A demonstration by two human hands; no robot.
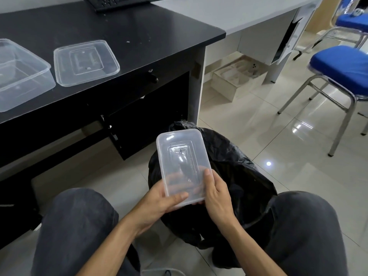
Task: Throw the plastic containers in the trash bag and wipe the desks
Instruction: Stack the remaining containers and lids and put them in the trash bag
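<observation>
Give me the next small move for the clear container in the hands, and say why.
Probably lower the clear container and release it into the black trash bag. The left hand and right hand hold it right above the bag, while an open container and a lid wait on the black desk.
</observation>
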